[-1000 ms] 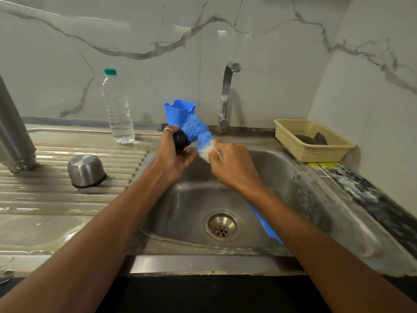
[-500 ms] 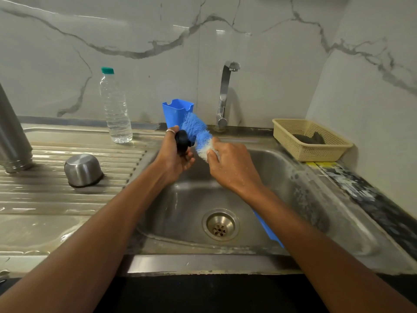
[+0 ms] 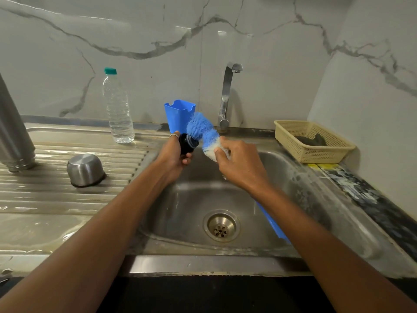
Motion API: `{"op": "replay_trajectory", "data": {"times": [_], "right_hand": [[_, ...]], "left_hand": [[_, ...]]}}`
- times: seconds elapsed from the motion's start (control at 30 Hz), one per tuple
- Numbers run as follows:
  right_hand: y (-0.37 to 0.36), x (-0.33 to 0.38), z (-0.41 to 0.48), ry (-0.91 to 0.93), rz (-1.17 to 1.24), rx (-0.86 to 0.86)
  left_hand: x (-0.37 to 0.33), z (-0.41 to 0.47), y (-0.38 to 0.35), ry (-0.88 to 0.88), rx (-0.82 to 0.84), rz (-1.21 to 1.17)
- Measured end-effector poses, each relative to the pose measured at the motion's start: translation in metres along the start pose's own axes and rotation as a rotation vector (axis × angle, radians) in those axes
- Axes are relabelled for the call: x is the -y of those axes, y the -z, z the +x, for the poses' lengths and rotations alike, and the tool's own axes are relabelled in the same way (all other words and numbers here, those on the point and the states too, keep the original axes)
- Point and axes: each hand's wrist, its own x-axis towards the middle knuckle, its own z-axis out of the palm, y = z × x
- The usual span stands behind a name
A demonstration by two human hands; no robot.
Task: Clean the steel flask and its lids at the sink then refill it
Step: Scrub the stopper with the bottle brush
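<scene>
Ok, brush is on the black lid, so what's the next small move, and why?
Probably turn the lid a little in the left hand so the brush meets a fresh side. The bristles, held by the right hand, touch only one end of it, and the tap shows no water, so rinsing comes later.

Brushed steel sink (image 3: 334, 213) — wet, dull; glossy marble-look wall (image 3: 158, 30); blue plastic-bristled brush (image 3: 200, 126); clear plastic bottle (image 3: 117, 109).

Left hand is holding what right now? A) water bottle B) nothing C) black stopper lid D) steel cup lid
C: the left hand grips the black stopper lid, while the right hand holds the blue bottle brush with its bristles against the lid.
</scene>
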Motion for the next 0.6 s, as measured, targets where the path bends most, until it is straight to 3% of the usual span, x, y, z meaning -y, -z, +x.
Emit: {"op": "replay_trajectory", "data": {"times": [0.2, 0.6], "right_hand": [[-0.01, 0.016, -0.008, 0.153, 0.031, 0.001], [-0.009, 0.006, -0.005, 0.163, 0.004, -0.006]], "left_hand": [[-0.005, -0.001, 0.006, -0.012, -0.063, -0.114], [-0.006, 0.002, 0.007, -0.013, -0.083, -0.102]]}}
